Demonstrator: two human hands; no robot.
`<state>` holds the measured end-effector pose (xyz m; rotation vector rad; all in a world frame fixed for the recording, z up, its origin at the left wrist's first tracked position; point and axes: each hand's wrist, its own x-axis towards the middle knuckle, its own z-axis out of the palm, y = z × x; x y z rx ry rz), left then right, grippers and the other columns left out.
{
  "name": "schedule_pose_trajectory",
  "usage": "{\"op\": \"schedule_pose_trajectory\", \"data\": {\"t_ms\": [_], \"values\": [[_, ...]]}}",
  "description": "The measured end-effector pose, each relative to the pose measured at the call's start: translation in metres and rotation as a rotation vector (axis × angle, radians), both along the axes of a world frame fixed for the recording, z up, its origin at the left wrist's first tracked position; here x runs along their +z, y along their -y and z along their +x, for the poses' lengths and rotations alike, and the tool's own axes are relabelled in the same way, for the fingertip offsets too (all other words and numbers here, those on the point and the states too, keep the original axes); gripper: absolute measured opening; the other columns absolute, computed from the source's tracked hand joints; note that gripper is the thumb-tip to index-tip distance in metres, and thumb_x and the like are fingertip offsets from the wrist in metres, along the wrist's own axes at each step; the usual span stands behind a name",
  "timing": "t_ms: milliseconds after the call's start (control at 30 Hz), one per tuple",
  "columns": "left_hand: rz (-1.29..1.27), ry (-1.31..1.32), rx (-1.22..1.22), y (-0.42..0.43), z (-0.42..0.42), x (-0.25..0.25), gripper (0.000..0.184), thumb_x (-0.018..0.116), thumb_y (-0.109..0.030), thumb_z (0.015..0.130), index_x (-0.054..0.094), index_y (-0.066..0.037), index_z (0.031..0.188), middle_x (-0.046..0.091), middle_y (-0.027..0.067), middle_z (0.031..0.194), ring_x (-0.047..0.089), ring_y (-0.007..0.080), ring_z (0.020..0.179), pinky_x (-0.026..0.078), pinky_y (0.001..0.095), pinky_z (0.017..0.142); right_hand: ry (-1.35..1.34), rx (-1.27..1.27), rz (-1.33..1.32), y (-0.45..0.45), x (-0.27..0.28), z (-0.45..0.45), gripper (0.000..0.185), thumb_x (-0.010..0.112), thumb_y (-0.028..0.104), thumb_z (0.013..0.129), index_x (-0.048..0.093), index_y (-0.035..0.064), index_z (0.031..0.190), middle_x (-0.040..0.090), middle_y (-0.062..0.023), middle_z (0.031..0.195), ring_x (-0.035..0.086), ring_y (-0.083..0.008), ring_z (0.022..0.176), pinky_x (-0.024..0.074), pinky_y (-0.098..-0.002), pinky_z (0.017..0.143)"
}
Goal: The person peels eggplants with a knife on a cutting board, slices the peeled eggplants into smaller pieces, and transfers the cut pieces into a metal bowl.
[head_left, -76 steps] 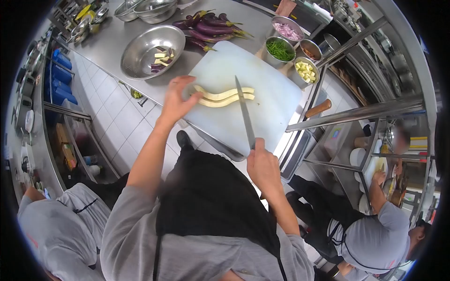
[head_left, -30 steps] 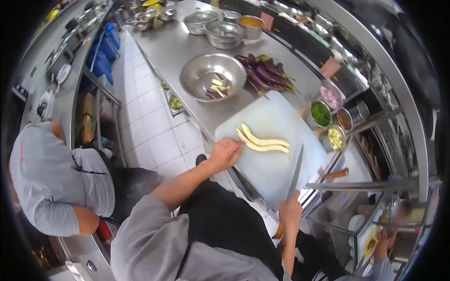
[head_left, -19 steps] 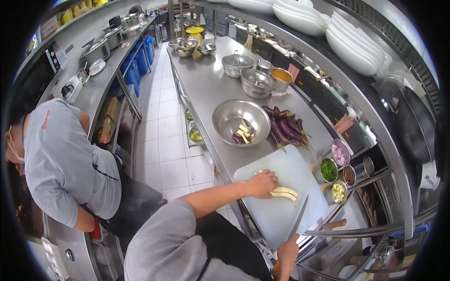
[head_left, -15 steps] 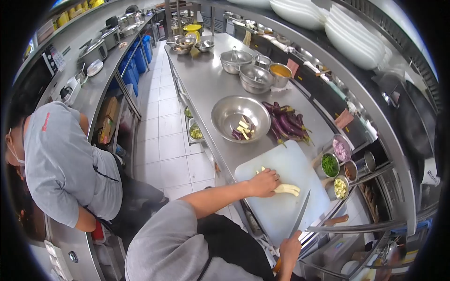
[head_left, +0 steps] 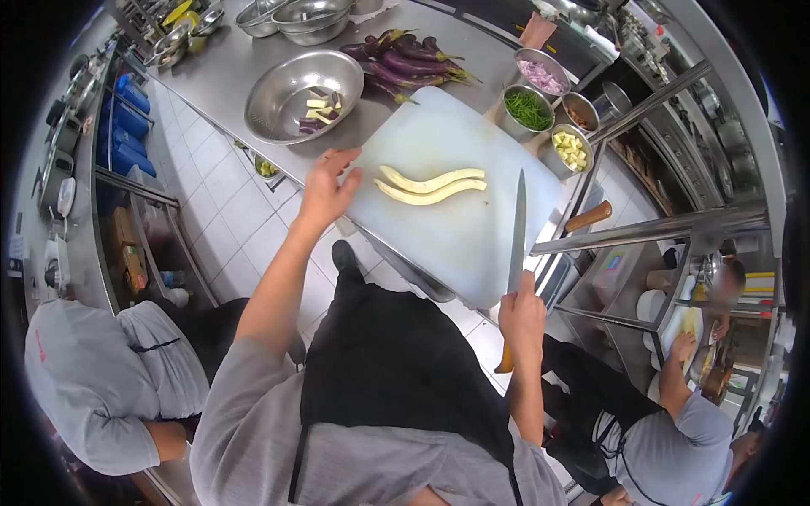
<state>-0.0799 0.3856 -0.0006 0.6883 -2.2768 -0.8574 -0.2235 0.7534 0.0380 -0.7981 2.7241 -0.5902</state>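
Note:
Two long, pale, curved eggplant strips (head_left: 432, 187) lie side by side on the white cutting board (head_left: 456, 244). My left hand (head_left: 331, 190) is off the strips at the board's left edge, thumb and fingers apart, holding nothing. At the lower right, my right hand (head_left: 522, 319) is closed around the knife's handle. The knife's blade (head_left: 518, 228) points away from me over the right part of the board, apart from the strips. Left of the board stands a metal bowl (head_left: 287, 101) with cut eggplant pieces (head_left: 319, 111). Whole purple eggplants (head_left: 405, 66) are heaped behind the board.
Metal containers of green pieces (head_left: 527, 108), pink chopped pieces (head_left: 542, 78) and pale cubes (head_left: 569, 150) stand at the back right. A wooden handle (head_left: 588, 217) and a metal rail (head_left: 641, 229) are right of the board. Co-workers stand left (head_left: 101, 388) and right (head_left: 675, 438).
The view has tilted back down. My left hand has let go of the strips and moved left, its fingers spread. Both strips show in full. The knife remains in my right hand.

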Motion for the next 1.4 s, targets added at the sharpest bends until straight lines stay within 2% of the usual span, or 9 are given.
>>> {"op": "schedule_pose_trajectory", "data": {"t_ms": [67,267,467,633,867,967,1067,1267,1400], "values": [[0.057,-0.007,0.026,0.009,0.014,-0.015,0.039,0.071,-0.005,0.086,0.071,0.000,0.124,0.070,0.0194,0.116,0.071,0.0322,0.089,0.059,0.0408,0.076,0.003,0.011,-0.035,-0.007,-0.004,-0.001,0.032,0.053,0.004,0.092,0.047,0.0013,0.123,0.065,-0.0303,0.074,0.064,-0.0542,0.073,0.0455,-0.0654,0.072],[0.011,0.121,-0.108,-0.007,0.009,-0.016,0.050,0.073,-0.003,0.083,0.067,0.000,0.132,0.064,0.0177,0.131,0.064,0.0330,0.113,0.056,0.0408,0.094,0.089,0.072,-0.086,0.010,0.005,0.006,0.032,0.054,0.007,0.094,0.048,0.0009,0.125,0.065,-0.0306,0.073,0.064,-0.0550,0.074,0.0467,-0.0648,0.071],[-0.265,0.040,-0.246,-0.026,-0.026,-0.007,0.059,0.083,-0.017,0.075,0.067,0.000,0.129,0.066,0.0171,0.129,0.059,0.0365,0.123,0.049,0.0451,0.104,0.078,0.149,-0.033,0.028,0.018,0.018,0.026,0.054,0.009,0.098,0.046,-0.0001,0.121,0.067,-0.0319,0.074,0.065,-0.0554,0.073,0.0493,-0.0657,0.071],[-0.292,0.102,-0.333,-0.049,-0.058,-0.001,0.066,0.087,-0.030,0.072,0.067,-0.002,0.129,0.067,0.0169,0.127,0.060,0.0355,0.121,0.047,0.0457,0.105,0.027,0.223,-0.031,0.034,0.019,0.021,0.022,0.055,0.006,0.097,0.045,-0.0024,0.115,0.067,-0.0296,0.071,0.066,-0.0521,0.067,0.0520,-0.0628,0.065],[-0.272,0.203,-0.323,-0.060,-0.081,0.001,0.073,0.089,-0.037,0.071,0.066,-0.002,0.131,0.067,0.0205,0.126,0.060,0.0367,0.119,0.046,0.0466,0.106,0.033,0.048,-0.042,0.019,0.020,0.005,0.023,0.052,0.007,0.099,0.046,-0.0027,0.119,0.065,-0.0334,0.074,0.065,-0.0556,0.074,0.0498,-0.0651,0.072],[-0.284,0.211,-0.333,-0.059,-0.082,0.004,0.073,0.090,-0.035,0.070,0.066,0.000,0.130,0.066,0.0219,0.127,0.061,0.0374,0.119,0.046,0.0470,0.106,0.038,0.047,-0.025,0.016,0.020,0.006,0.023,0.051,0.007,0.099,0.047,-0.0023,0.119,0.065,-0.0342,0.075,0.065,-0.0563,0.074,0.0491,-0.0656,0.075],[-0.083,0.128,-0.267,-0.039,-0.061,0.012,0.070,0.088,-0.029,0.071,0.066,0.001,0.130,0.065,0.0216,0.129,0.061,0.0384,0.121,0.046,0.0461,0.108,0.067,0.093,-0.018,0.018,0.023,0.012,0.022,0.052,0.007,0.098,0.046,-0.0025,0.117,0.066,-0.0332,0.074,0.065,-0.0554,0.073,0.0499,-0.0651,0.073],[-0.209,0.209,-0.361,-0.006,-0.026,0.000,0.071,0.085,-0.020,0.070,0.064,0.003,0.134,0.060,0.0207,0.140,0.055,0.0382,0.130,0.045,0.0436,0.112,0.102,0.270,-0.011,0.033,0.021,0.031,0.021,0.053,0.006,0.097,0.046,-0.0021,0.115,0.067,-0.0303,0.073,0.067,-0.0525,0.070,0.0523,-0.0632,0.069],[-0.072,0.128,-0.305,-0.003,-0.025,-0.011,0.073,0.085,-0.019,0.071,0.063,0.001,0.137,0.057,0.0202,0.146,0.053,0.0375,0.133,0.044,0.0448,0.114,0.135,0.326,0.003,0.054,0.023,0.033,0.022,0.054,0.006,0.096,0.046,-0.0025,0.115,0.068,-0.0310,0.076,0.067,-0.0528,0.072,0.0524,-0.0631,0.070]]}}
